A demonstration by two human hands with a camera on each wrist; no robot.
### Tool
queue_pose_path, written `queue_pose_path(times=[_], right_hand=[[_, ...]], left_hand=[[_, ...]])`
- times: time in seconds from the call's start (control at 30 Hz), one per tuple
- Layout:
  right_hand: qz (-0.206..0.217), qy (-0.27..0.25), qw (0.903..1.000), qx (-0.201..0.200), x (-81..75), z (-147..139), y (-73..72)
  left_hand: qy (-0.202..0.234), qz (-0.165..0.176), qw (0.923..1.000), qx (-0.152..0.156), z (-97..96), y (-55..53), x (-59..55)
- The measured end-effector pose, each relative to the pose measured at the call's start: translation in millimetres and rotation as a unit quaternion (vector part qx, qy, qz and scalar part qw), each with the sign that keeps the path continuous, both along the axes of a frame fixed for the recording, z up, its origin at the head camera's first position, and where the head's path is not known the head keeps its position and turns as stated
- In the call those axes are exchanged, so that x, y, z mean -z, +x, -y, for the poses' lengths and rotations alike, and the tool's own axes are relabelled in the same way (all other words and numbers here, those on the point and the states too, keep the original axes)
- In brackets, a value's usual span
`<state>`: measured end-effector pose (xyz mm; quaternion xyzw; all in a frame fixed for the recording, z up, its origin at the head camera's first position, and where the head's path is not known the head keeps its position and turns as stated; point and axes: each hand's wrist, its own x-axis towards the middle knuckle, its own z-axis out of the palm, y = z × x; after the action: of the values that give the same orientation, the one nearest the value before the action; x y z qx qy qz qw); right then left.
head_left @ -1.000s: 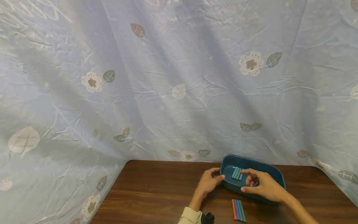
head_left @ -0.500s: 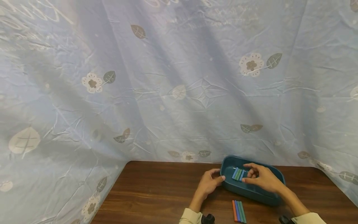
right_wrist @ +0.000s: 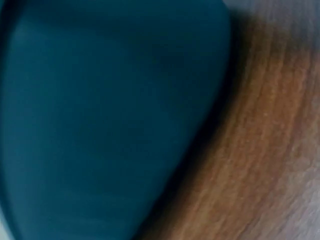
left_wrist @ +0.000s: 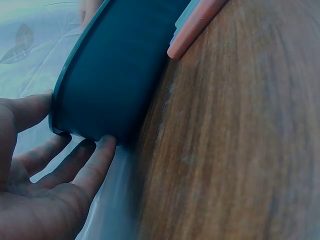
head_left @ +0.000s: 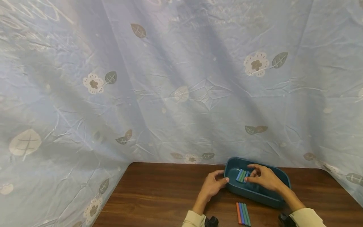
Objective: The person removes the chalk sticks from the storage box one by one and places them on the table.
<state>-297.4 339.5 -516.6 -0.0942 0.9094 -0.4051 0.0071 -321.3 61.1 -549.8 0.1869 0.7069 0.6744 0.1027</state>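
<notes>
A teal plastic tub (head_left: 255,194) stands on the brown table. My left hand (head_left: 212,186) holds its left end, with the thumb at the rim and the fingertips against the outer wall, as the left wrist view shows. Inside the tub, a row of slim blue and green sticks (head_left: 241,176) lies side by side near the left end. My right hand (head_left: 265,179) reaches over the front wall into the tub. Its thumb tip is right at the rightmost blue stick, and its index finger is spread apart from the thumb. The right wrist view shows only the tub's wall.
In front of the tub, an orange, a blue and green sticks (head_left: 243,214) lie in a row on the table (head_left: 158,195). A pale blue curtain (head_left: 181,126) with flowers and leaves hangs behind the table and along its left side.
My right hand has moved farther back into the tub, its thumb going from over the front wall to the rightmost blue stick. My left hand stays at the tub's left end.
</notes>
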Motion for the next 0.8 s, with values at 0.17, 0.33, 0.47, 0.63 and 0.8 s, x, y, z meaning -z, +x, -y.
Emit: queue_pose_path(times=[0.17,0.33,0.47,0.63,0.8], right_hand=[[0.008,0.001,0.9999,0.009,9.0,-4,-7.0],[0.014,-0.001,0.9997,0.019,16.8,-7,-12.6],[0.011,0.003,0.9997,0.02,18.8,-7,-15.9],[0.009,0.02,0.9995,0.022,21.1,-6,-14.6],[0.004,0.048,0.998,0.04,23.7,-8,-17.3]], left_hand=[[-0.009,0.002,1.0,-0.003,0.3,0.1,-1.8],[-0.008,0.007,0.9999,0.0,0.5,1.4,-2.6],[-0.005,0.006,1.0,0.002,0.1,1.0,-1.9],[-0.006,0.003,1.0,0.004,-0.7,1.0,-1.0],[-0.015,-0.004,0.9999,-0.002,0.7,0.1,-1.0]])
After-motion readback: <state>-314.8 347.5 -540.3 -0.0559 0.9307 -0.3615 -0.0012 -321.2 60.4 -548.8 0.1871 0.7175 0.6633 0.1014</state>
